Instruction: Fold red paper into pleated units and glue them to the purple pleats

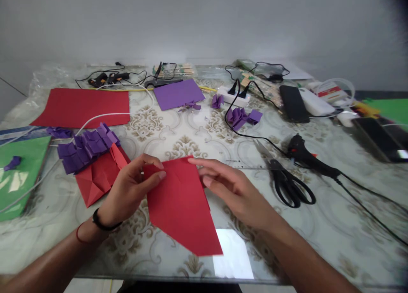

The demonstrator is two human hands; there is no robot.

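A folded sheet of red paper (181, 203) is held tilted over the table in front of me. My left hand (137, 180) pinches its upper left edge between thumb and fingers. At the upper right corner, my right hand (229, 186) has its fingers stretched out, the index fingertip touching the paper's edge. Left of the paper lies a folded red paper piece (98, 178) with a row of pleated purple paper (89, 146) along its top. Black-handled scissors (287, 182) and a black glue gun (309, 157) lie right of my right hand.
Farther back are a red sheet (86, 106), a purple sheet (178, 93), purple folded pieces (240, 118) and a white power strip (234, 96) with black cables. Green paper (25, 169) lies left; phones (293, 103) lie right. A clear ruler (245, 163) lies behind my right hand.
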